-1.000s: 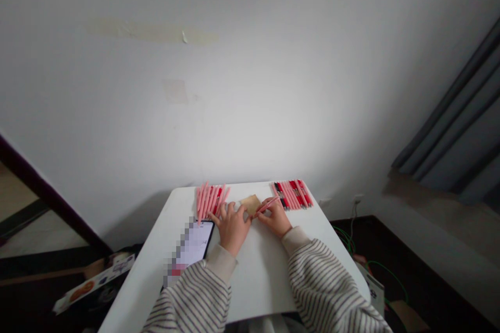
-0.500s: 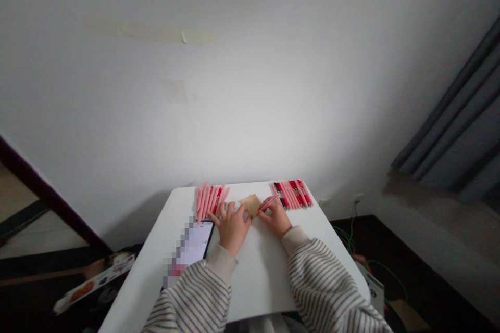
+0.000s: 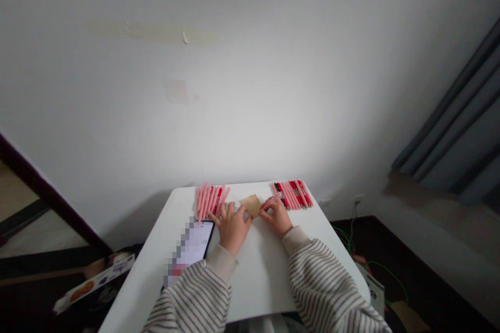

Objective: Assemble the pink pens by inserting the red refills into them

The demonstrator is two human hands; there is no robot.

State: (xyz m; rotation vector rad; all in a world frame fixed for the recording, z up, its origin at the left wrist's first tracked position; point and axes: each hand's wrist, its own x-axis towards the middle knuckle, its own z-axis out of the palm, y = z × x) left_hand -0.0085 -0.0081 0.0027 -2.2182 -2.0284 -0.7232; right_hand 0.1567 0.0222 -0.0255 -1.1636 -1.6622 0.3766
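My left hand (image 3: 232,228) rests on the white table (image 3: 261,281) with its fingers spread, and its thumb touches the edge of a small square of brown card (image 3: 251,206). My right hand (image 3: 278,217) pinches a pink pen (image 3: 271,201), whose tip points at the card. Two rows of pink and red pens lie at the far edge: one group (image 3: 211,200) beyond my left fingers, the other (image 3: 292,194) beyond my right hand.
A phone (image 3: 190,252) with a pixelated screen lies by my left wrist. The table's far edge meets a white wall (image 3: 250,114). A grey curtain (image 3: 449,125) hangs at right, green cables (image 3: 346,239) lie on the floor, and a printed box (image 3: 94,283) sits at left.
The pink pen has drawn back toward my right hand, its tip now farther from the card. My left hand has barely moved.
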